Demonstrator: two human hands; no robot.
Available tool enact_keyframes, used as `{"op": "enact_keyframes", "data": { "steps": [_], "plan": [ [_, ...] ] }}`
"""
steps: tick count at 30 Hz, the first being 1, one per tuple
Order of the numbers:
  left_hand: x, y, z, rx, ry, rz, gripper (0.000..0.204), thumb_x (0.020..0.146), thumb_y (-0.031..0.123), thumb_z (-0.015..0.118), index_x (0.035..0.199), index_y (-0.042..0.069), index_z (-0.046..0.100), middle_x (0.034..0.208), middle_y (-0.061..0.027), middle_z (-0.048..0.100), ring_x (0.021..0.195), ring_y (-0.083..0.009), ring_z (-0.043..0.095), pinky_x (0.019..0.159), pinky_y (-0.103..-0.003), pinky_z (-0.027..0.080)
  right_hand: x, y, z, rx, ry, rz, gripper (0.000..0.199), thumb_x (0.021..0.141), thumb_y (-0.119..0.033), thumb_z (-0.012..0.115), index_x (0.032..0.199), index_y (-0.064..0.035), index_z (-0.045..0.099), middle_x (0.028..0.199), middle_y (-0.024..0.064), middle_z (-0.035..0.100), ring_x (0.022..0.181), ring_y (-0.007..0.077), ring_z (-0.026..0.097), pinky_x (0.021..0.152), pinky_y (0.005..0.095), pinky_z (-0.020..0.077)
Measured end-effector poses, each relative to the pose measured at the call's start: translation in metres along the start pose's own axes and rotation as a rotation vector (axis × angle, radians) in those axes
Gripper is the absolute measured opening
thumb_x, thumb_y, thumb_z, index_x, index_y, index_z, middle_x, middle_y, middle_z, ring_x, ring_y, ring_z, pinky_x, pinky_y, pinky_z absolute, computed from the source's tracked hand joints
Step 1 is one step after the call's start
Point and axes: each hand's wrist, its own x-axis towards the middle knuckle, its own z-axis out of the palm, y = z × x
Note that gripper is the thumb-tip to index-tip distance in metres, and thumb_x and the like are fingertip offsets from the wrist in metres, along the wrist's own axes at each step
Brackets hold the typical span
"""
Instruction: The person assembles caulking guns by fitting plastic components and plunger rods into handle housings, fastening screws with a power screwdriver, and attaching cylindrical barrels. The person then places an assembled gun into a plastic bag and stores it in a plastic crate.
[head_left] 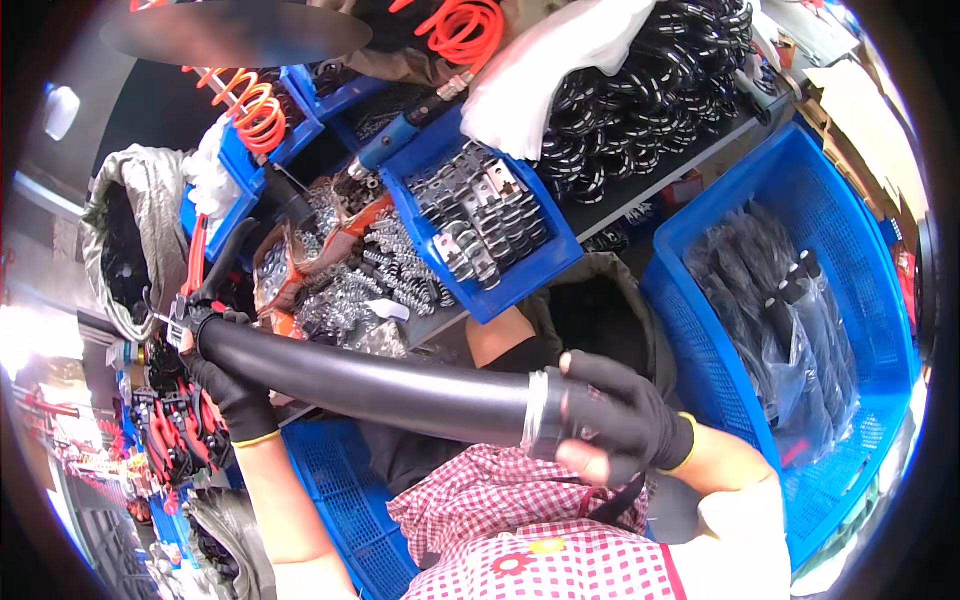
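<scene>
A long, thick black tube point(380, 385) lies across in front of my body, slightly lower at its right end. My right hand point(630, 415), in a black fingerless glove with yellow trim, wraps round that end beside a whitish band point(536, 410). Under the tube's left end is my left hand point(232, 385), gloved the same way and closed round it, with some fingers hidden. Just above this hand, a black curved lever point(232, 258) and a red handle point(196, 258) stick up at the tube's left end; whether they are joined to it I cannot tell.
Beyond the tube, a blue bin point(560, 262) holds metal clamp-like parts, beside loose springs point(390, 265). Black ring-shaped parts point(640, 100) are heaped farther back. A large blue basket point(690, 330) with bagged black parts stands at right. Orange coiled hoses point(465, 35) hang above.
</scene>
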Motion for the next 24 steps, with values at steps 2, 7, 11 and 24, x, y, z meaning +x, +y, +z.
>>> {"op": "enact_keyframes", "data": {
  "steps": [2,7,11,24],
  "plan": [
    [-0.001,0.014,-0.002,0.126,-0.045,0.010,0.057,0.083,0.056,0.062,0.107,0.005,0.059,0.086,-0.0122,0.066,0.077,-0.0249,0.065,0.072,-0.036,0.056,0.009,-0.013,0.003,0.178,0.033,0.189,0.046,0.070,-0.016,0.076,0.112,-0.0112,0.057,0.111,0.0217,0.055,0.083,0.0364,0.067,0.065,0.0363,0.0575],
    [-0.002,0.023,-0.005,0.064,-0.044,-0.073,0.057,0.082,0.058,0.062,0.104,0.005,0.060,0.085,-0.0115,0.066,0.074,-0.0247,0.064,0.070,-0.035,0.055,0.024,-0.007,0.007,0.101,0.145,0.046,0.045,0.071,-0.023,0.077,0.110,-0.0117,0.059,0.107,0.0194,0.056,0.076,0.0301,0.068,0.059,0.0315,0.0547],
    [-0.006,0.031,-0.008,0.070,-0.025,0.029,0.055,0.082,0.058,0.062,0.103,0.007,0.060,0.084,-0.0106,0.066,0.072,-0.0246,0.064,0.069,-0.036,0.055,0.017,-0.014,0.003,0.568,-0.217,0.779,0.059,0.082,-0.046,0.069,0.121,-0.0039,0.055,0.106,0.0193,0.059,0.078,0.0315,0.067,0.067,0.0345,0.0540],
    [-0.083,0.076,0.063,-0.273,-0.787,0.137,0.087,0.063,0.026,0.087,0.132,0.002,0.040,0.113,-0.0105,0.043,0.096,-0.0217,0.050,0.090,-0.034,0.045,-0.059,-0.078,0.156,1.657,0.744,1.637,0.038,0.102,-0.041,0.040,0.110,-0.0078,0.056,0.099,0.0095,0.064,0.089,0.0185,0.063,0.073,0.0349,0.0551]
  ]
}}
